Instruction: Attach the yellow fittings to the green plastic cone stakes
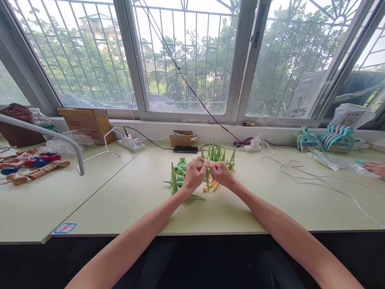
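Note:
My left hand (195,173) and my right hand (223,172) meet over the table, fingertips pinched together. Between them is a green spiked piece (207,180), its tapered point hanging downward; the fingers hide its upper part. Left of my left hand lie several short green cup-like parts (180,170) and an upright green cone (174,182). Another green spike (197,197) lies flat by my left wrist. Behind my hands stand several green spiked pieces (213,148), some with yellow parts at the base. Small yellow pegs (214,185) lie loose beneath my right hand.
A phone (185,149) lies before a small cardboard box (182,139). Power strips (132,144) and white cables (300,168) cross the table. Wooden kendama toys (39,166) are at left beside a white curved bar (72,144). Far right, another person's hand (374,167) is near teal packaged items (337,138).

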Available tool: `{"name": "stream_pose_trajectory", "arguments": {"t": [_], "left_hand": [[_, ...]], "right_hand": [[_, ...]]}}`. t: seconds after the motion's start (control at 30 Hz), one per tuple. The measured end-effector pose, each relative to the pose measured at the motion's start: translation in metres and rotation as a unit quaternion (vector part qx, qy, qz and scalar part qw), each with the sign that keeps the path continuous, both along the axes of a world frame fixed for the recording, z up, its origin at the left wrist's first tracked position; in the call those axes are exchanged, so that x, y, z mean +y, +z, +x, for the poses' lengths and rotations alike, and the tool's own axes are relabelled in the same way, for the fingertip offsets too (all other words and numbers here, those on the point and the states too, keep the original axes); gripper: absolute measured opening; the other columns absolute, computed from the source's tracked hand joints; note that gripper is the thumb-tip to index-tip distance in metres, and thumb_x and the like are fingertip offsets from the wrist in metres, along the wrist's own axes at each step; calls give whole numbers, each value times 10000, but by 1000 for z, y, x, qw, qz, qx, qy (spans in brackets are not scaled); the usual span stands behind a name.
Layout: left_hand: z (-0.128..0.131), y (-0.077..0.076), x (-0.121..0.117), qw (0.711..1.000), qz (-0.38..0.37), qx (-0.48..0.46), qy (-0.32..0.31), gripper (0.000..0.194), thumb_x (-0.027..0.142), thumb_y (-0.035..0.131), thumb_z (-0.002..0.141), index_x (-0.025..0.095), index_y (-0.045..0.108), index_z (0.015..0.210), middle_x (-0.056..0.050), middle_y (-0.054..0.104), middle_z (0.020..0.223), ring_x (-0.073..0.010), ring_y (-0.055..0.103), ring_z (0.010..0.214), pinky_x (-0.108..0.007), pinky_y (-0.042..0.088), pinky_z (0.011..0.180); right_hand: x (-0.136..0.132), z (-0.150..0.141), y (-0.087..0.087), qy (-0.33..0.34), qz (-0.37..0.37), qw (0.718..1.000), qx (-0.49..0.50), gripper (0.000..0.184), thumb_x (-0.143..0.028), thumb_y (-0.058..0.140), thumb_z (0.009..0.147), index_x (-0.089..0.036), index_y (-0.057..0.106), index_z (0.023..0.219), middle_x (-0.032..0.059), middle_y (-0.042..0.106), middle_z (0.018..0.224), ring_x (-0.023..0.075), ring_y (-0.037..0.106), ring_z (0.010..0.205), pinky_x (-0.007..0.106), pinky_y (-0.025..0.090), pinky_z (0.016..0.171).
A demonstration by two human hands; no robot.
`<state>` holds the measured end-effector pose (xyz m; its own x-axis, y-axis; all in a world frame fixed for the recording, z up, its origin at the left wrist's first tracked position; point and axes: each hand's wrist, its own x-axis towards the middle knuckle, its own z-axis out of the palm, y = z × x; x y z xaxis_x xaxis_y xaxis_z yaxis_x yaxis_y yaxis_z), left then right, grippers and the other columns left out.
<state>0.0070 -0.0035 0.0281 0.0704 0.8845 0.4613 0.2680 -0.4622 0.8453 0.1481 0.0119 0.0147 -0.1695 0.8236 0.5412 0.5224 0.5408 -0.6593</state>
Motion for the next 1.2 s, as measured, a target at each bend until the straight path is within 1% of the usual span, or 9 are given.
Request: {"name": "stream_pose_trajectory", "arguments": {"t": [0.13, 0.27, 0.4, 0.6, 0.77, 0.83, 0.93, 1.03, 1.2], "left_hand": [[2, -1, 1, 1000, -11, -22, -18, 300, 501, 606, 830, 213, 524, 858, 72, 482, 435, -96, 450, 355, -197, 299, 415], [6, -2, 3, 996, -42, -60, -49, 362, 560, 522, 870, 213, 506, 974, 50, 560, 540, -88, 448, 358, -198, 312, 389], [8, -2, 7, 991, -63, -113, -36, 373, 564, 465, 901, 216, 488, 1033, 55, 546, 577, -72, 398, 365, -198, 316, 396], [6, -6, 16, 989, -67, -135, -9, 311, 523, 418, 933, 222, 486, 894, 70, 413, 512, -90, 391, 416, -207, 322, 441], [6, -5, 15, 987, -64, -150, -4, 336, 506, 445, 922, 211, 437, 764, 38, 458, 588, -77, 366, 448, -218, 297, 442], [6, -3, 13, 981, -81, -175, -16, 336, 495, 451, 918, 211, 410, 744, 40, 438, 583, -73, 344, 439, -217, 273, 423], [7, -1, 13, 964, -140, -219, -53, 324, 488, 432, 918, 221, 381, 742, 61, 389, 513, -71, 268, 386, -210, 208, 382], [7, -1, 13, 948, -189, -245, -74, 333, 490, 432, 909, 227, 349, 723, 80, 346, 431, -70, 213, 340, -205, 180, 360], [5, 2, 12, 942, -201, -255, -89, 338, 486, 477, 882, 225, 351, 708, 81, 353, 386, -73, 242, 317, -206, 197, 349]], "right_hand": [[1, 0, -1, -14, 4, 1000, 22, 555, -426, 344, 969, -206, 383, 460, 1, 442, 405, 115, 404, 434, 269, 321, 507], [3, 0, -4, -20, 21, 999, 39, 529, -474, 327, 981, -208, 385, 528, -8, 434, 448, 115, 392, 451, 273, 305, 510], [3, -3, -8, -15, 41, 998, 36, 508, -511, 304, 990, -208, 387, 591, -15, 432, 508, 117, 395, 489, 271, 307, 531], [1, -7, -11, -35, 52, 998, 28, 482, -548, 282, 984, -219, 323, 634, -27, 394, 542, 118, 332, 509, 270, 274, 526], [1, -6, -11, -45, 59, 996, 40, 449, -551, 256, 988, -231, 315, 679, -24, 402, 570, 127, 331, 513, 273, 274, 532], [1, -5, -11, -44, 56, 996, 46, 444, -558, 249, 988, -234, 320, 693, -21, 416, 583, 130, 343, 517, 269, 286, 536], [1, -6, -11, -35, 53, 997, 46, 449, -566, 254, 987, -233, 323, 695, -22, 428, 592, 127, 356, 521, 263, 299, 542], [-1, -7, -11, -1, 42, 998, 40, 459, -567, 259, 987, -229, 334, 687, -25, 433, 582, 122, 373, 520, 258, 311, 543], [-2, -7, -12, 37, 13, 997, 63, 467, -582, 267, 984, -228, 346, 689, -25, 439, 575, 116, 403, 511, 250, 327, 521]]}}
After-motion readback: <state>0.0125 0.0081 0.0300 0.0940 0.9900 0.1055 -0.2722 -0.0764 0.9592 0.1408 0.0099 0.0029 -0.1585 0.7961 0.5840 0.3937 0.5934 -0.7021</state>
